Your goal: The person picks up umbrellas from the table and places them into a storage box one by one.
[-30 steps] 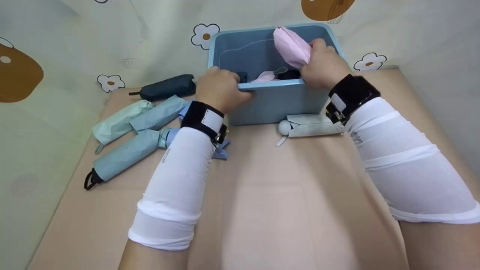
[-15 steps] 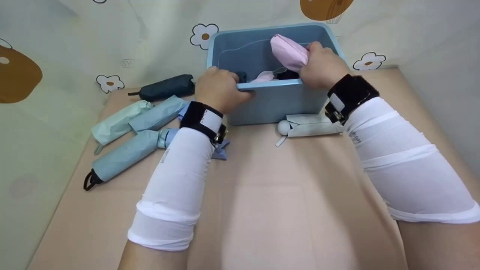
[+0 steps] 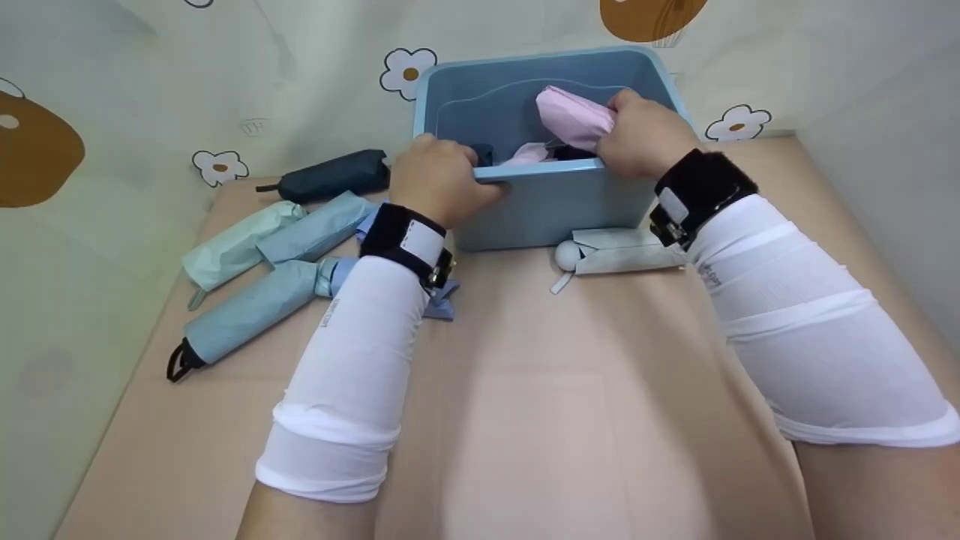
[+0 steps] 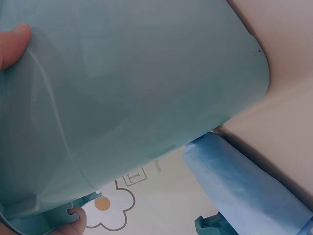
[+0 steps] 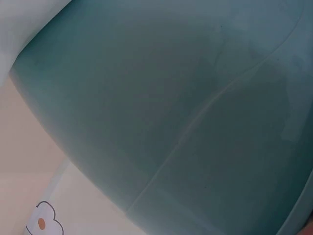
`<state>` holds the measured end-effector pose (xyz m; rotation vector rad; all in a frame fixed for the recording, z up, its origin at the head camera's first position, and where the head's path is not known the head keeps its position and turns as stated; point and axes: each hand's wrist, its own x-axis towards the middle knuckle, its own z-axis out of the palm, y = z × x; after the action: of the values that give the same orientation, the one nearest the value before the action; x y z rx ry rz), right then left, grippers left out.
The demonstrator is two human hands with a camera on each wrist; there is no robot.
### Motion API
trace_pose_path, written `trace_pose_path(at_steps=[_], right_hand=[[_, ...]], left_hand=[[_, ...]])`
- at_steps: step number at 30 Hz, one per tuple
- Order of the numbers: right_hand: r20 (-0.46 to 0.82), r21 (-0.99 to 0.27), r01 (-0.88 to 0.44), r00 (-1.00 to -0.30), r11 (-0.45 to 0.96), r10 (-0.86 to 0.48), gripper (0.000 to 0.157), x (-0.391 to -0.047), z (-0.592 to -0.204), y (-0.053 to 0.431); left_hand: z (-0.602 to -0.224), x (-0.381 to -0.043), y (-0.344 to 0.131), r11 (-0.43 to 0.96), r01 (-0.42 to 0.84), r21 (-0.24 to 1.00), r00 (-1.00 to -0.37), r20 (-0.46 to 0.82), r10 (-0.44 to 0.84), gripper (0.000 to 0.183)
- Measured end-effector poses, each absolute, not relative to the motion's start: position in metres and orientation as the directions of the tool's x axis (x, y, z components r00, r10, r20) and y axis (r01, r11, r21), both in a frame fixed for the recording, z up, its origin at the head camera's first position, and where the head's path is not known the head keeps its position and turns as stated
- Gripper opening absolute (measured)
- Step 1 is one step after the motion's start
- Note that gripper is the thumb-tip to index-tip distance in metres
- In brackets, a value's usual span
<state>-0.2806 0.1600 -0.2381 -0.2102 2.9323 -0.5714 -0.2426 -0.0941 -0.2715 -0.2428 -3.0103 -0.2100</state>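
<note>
My left hand (image 3: 442, 180) grips the near left rim of a blue plastic bin (image 3: 555, 202), thumb on the outer wall and fingers over the edge. At the bin's right side, my right hand (image 3: 646, 136) holds a folded pink umbrella (image 3: 574, 118) slanted inside the opening. Below it in the bin lie a second pink folded umbrella (image 3: 529, 154), something black (image 3: 576, 153) and something dark teal (image 3: 484, 154), mostly hidden by the front wall. The left wrist view shows the bin's outer wall (image 4: 146, 78) close up with my thumb on it; the right wrist view shows mostly bin wall (image 5: 146, 107).
Left of the bin lie several folded umbrellas: a dark one (image 3: 334, 175), a mint one (image 3: 241, 244), a light blue one (image 3: 319, 227) and a grey-blue one (image 3: 251, 311). A pale grey-green umbrella (image 3: 630, 251) lies before the bin. A patterned cloth wall (image 3: 300, 75) stands behind.
The pink umbrella in my right hand has sunk lower into the bin and tilted flatter, the right hand moving slightly down with it. My left hand stays on the rim.
</note>
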Motion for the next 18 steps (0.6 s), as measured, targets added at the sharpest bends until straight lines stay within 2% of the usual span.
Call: trace_pose_path(at_steps=[18], right_hand=[[-0.108,-0.379,-0.104,-0.982,0.92,-0.156,0.062,-0.2783,-0.2367,0.1565]], left_hand=[[-0.2697,-0.2414,-0.0952,0.979,0.154,0.135,-0.983,0.121,0.138,0.048]])
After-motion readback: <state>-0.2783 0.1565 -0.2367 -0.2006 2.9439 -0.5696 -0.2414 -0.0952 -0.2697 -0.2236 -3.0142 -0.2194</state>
